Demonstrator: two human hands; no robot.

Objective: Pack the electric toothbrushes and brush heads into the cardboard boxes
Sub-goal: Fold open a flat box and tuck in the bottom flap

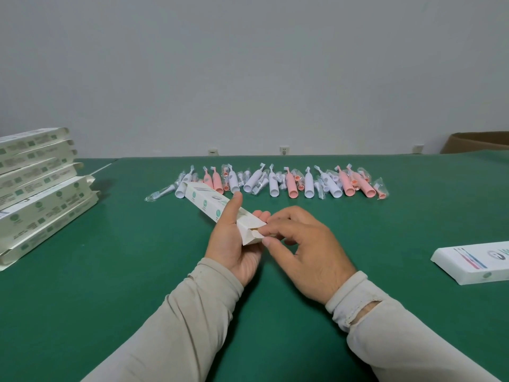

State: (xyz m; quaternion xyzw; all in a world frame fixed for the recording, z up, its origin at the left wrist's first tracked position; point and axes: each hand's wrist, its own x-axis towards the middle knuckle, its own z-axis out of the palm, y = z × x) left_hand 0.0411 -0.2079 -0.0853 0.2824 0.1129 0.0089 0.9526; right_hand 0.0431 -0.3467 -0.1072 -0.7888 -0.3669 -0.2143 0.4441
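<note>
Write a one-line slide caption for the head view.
Left hand holds a box while right hand pinches its end flap, toothbrushes lined up behind on the green table.

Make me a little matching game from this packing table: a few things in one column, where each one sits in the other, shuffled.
Things:
1. stack of flat boxes
2. row of toothbrushes and brush heads
3. box being closed
4. brown carton

Places:
A. far right, beyond the edge of the green table
B. in the left hand, right hand pinching its end flap
C. left edge of the table
D. across the middle of the table, beyond the hands

Pairs: 1-C, 2-D, 3-B, 4-A
</note>
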